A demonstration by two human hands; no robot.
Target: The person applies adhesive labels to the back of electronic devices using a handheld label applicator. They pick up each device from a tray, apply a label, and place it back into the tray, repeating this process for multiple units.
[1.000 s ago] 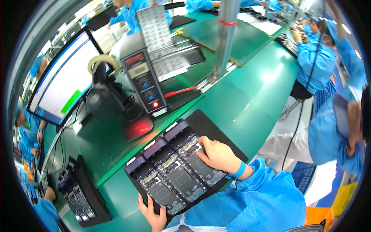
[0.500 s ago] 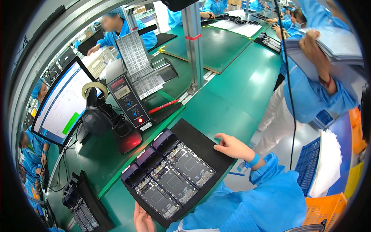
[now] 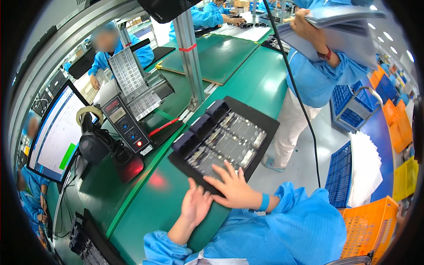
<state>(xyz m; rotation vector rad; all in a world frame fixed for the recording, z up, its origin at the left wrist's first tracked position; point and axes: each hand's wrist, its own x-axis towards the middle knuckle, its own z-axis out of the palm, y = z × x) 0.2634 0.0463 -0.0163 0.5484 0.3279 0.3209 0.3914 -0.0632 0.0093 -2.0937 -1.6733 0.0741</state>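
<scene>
A black mat [image 3: 270,136] lies tilted on the green workbench, carrying three circuit boards [image 3: 229,145] side by side. Each board has a dark purple block [image 3: 204,126] at its far end; motion smears the boards. My right hand [image 3: 234,187] reaches over the mat's near edge with fingers spread, the tips over the nearest board; whether they touch it I cannot tell. Close beside it, my left hand [image 3: 196,205] has its fingers loosely apart at the same edge, palm partly turned up. Neither hand grips anything that I can see.
Left of the mat stand a monitor [image 3: 57,130], a black barcode scanner [image 3: 93,143] with a tape roll [image 3: 84,115], and a label dispenser [image 3: 126,121]. Another loaded mat [image 3: 99,234] lies lower left. A metal post [image 3: 189,62] rises behind; a co-worker holds papers [image 3: 344,35].
The mat with the boards has shifted away and to the right relative to my hands. My right hand has left its right edge and come beside my left hand at the near edge. The view has turned.
</scene>
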